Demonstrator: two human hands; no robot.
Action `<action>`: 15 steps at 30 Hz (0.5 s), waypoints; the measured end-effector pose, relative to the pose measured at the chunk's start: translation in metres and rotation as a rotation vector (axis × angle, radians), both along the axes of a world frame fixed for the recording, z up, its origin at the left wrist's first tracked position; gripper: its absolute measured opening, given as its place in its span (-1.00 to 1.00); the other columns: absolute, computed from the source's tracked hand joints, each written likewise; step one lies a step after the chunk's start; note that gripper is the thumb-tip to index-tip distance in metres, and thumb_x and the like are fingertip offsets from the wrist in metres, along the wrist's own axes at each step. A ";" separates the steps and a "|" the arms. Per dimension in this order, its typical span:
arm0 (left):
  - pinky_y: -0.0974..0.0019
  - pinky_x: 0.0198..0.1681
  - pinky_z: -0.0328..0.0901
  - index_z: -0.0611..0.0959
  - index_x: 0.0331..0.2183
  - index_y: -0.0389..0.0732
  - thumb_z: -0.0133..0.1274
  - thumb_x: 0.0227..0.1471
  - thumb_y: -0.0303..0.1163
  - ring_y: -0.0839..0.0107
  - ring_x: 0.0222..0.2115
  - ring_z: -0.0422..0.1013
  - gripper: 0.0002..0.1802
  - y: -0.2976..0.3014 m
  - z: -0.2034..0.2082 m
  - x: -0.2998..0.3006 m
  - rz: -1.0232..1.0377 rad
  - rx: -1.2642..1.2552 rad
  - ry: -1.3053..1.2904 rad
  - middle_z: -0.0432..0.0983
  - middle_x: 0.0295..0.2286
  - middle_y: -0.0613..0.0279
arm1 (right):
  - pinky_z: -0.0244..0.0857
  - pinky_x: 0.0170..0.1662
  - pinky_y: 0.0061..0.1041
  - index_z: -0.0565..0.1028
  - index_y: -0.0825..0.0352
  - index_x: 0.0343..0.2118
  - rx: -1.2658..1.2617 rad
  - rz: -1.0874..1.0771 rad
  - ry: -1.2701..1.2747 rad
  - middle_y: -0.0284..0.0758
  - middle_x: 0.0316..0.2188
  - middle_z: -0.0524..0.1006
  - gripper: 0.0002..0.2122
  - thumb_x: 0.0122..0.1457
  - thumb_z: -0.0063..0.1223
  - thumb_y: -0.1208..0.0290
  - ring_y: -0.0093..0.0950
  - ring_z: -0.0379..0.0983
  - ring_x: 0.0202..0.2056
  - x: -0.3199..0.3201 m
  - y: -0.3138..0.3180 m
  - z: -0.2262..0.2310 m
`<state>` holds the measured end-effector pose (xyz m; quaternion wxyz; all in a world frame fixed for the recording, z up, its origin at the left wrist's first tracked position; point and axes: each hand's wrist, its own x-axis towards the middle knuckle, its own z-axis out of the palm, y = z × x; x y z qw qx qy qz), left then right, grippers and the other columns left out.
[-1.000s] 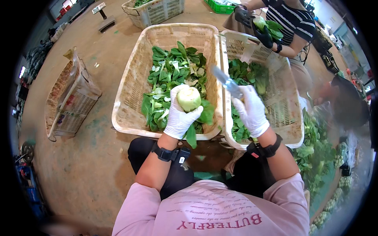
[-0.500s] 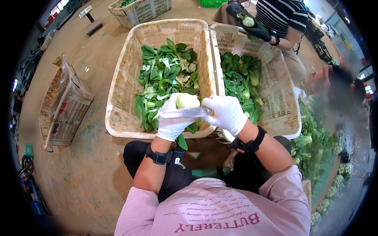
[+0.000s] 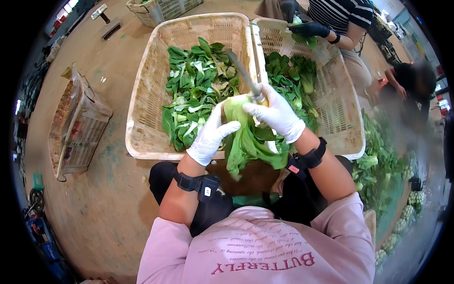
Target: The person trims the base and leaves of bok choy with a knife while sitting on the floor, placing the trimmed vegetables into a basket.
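In front of me, over the near rim of the left crate, a head of bok choy hangs with its pale base up and its green leaves down. My left hand, in a white glove, grips it from the left, thumb in front and fingers mostly hidden behind. My right hand, also gloved, is closed round the handle of a knife. Its blade points up and away over the crate. The right thumb touches the bok choy near its base.
Loose leaves lie in the left crate; bok choy heads lie in the right crate. Across it, a co-worker's black-gloved hand holds another head. More greens are piled at right. A crate stands left.
The bok choy has turned so its leaves hang toward me. My right hand has swung the knife from lying across the base to pointing up and away.
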<state>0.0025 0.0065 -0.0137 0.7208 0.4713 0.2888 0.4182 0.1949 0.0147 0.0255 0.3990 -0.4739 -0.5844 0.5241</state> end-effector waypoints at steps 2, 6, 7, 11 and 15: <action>0.33 0.06 0.15 0.24 0.07 -0.24 0.15 -0.07 -0.44 0.41 -0.04 0.27 -0.33 -0.003 0.008 0.002 0.033 -0.026 0.026 0.32 -0.07 0.16 | 0.31 -0.25 -0.49 0.36 0.37 -0.23 -0.199 0.001 0.112 -0.29 -0.44 0.43 -0.57 -0.06 0.27 0.22 -0.47 0.39 -0.39 0.012 0.000 0.005; 0.37 -0.07 0.26 0.31 -0.02 -0.20 0.24 -0.15 -0.44 0.45 -0.16 0.34 -0.36 -0.008 0.002 0.010 0.119 0.100 0.142 0.39 -0.19 0.20 | 0.33 -0.24 -0.48 0.42 0.38 -0.15 0.402 -0.021 -0.236 -0.22 -0.37 0.51 -0.50 -0.08 0.27 0.12 -0.38 0.47 -0.41 0.004 -0.005 -0.010; 0.37 -0.07 0.26 0.31 -0.02 -0.20 0.24 -0.15 -0.44 0.45 -0.16 0.34 -0.36 -0.009 0.002 0.008 0.120 0.096 0.146 0.39 -0.19 0.20 | 0.33 -0.24 -0.48 0.42 0.38 -0.15 0.398 -0.020 -0.232 -0.22 -0.37 0.51 -0.50 -0.08 0.27 0.12 -0.38 0.47 -0.41 0.005 -0.005 -0.006; 0.37 -0.07 0.25 0.33 -0.05 -0.19 0.25 -0.18 -0.44 0.46 -0.18 0.34 -0.38 -0.007 0.013 -0.002 0.070 -0.006 0.166 0.40 -0.21 0.23 | 0.31 -0.38 -0.62 0.51 0.34 -0.22 0.060 0.142 -0.275 -0.37 -0.47 0.51 -0.67 0.00 0.22 0.23 -0.62 0.43 -0.44 0.023 0.001 0.015; 0.31 0.05 0.19 0.31 0.02 -0.25 0.18 -0.18 -0.37 0.38 -0.09 0.31 -0.31 -0.005 0.011 -0.013 -0.084 -0.037 0.086 0.36 -0.11 0.15 | 0.31 -0.45 -0.72 0.46 0.33 -0.11 -0.005 0.060 0.047 -0.43 -0.43 0.52 -0.66 0.05 0.17 0.31 -0.73 0.40 -0.46 0.033 0.020 0.017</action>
